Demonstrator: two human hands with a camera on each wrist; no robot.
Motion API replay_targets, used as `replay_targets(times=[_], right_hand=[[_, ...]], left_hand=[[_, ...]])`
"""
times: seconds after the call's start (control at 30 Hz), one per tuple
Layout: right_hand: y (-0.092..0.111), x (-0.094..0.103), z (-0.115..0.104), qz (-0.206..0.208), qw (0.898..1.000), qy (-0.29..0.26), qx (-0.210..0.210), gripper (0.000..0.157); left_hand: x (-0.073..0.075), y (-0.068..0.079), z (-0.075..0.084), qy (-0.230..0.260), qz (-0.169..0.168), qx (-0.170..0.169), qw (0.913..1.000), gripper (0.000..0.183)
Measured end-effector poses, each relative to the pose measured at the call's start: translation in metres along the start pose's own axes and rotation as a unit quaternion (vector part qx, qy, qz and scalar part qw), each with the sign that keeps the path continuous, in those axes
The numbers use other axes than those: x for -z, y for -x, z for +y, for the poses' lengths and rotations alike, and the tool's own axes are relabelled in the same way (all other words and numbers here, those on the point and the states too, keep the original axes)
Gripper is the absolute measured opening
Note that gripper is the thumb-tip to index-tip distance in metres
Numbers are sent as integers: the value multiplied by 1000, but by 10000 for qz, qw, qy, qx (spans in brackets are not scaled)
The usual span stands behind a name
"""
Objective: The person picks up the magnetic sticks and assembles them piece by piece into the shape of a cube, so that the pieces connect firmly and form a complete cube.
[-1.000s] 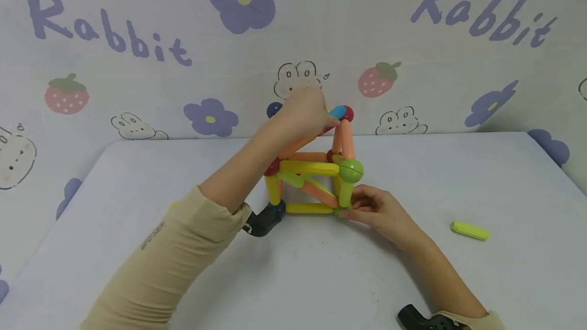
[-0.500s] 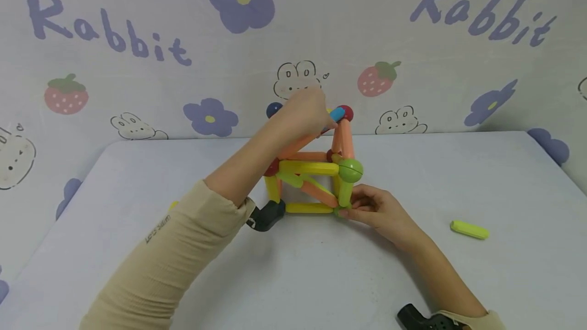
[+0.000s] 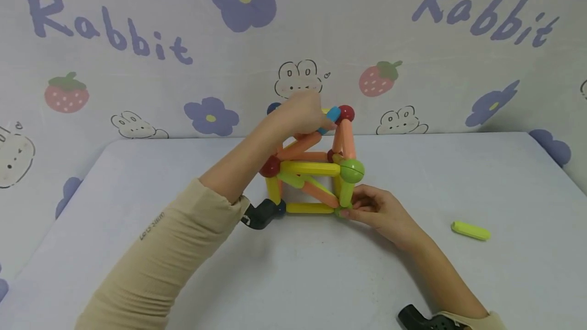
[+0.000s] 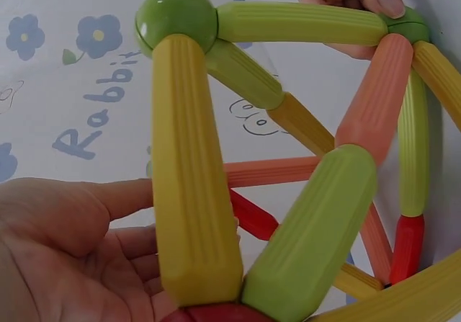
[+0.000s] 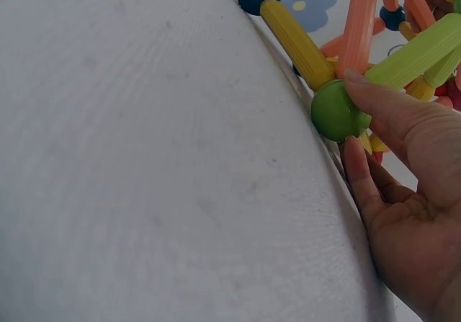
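Observation:
A frame of magnetic rods and balls stands mid-table in the head view, with a yellow rod (image 3: 309, 168) along its upper front. My left hand (image 3: 300, 113) reaches over its top and pinches a blue rod (image 3: 331, 117), whose far end is close to a red ball (image 3: 345, 113). Much of that grip is hidden behind the hand. At the lower front right corner, my right hand (image 3: 378, 211) holds a green ball (image 5: 335, 111) between thumb and fingers. Another green ball (image 4: 178, 21) tops the corner above it.
A loose yellow-green rod (image 3: 471, 230) lies on the white table (image 3: 357, 279) to the right. The left wrist's black camera (image 3: 259, 214) is close to the frame's lower left corner. A patterned cloth (image 3: 151, 85) hangs behind the table.
The blue rod has tilted more steeply and shifted slightly left at the red ball. My left hand and forearm have moved a little down and left; my right hand has stayed put.

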State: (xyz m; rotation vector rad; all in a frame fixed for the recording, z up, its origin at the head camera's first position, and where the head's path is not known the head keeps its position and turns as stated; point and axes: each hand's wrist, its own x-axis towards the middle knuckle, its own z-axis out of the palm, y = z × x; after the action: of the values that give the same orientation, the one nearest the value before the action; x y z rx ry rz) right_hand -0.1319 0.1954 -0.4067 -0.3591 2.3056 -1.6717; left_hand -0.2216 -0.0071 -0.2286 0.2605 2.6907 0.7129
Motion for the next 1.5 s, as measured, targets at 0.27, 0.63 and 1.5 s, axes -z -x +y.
replay_targets(times=[0.27,0.63,1.5], right_hand=[[1,0,0,17,10000,10,13,38],[1,0,1,4,10000,80,-14,41],[3,1,2,87,9993,350,-135,42]], left_hand=[[8,6,-3,358,-125,-228,9990,30],[28,20,-14,1183,-324,-313,9920,37],[22,108,-81,3169,2260,-981,9159,31]])
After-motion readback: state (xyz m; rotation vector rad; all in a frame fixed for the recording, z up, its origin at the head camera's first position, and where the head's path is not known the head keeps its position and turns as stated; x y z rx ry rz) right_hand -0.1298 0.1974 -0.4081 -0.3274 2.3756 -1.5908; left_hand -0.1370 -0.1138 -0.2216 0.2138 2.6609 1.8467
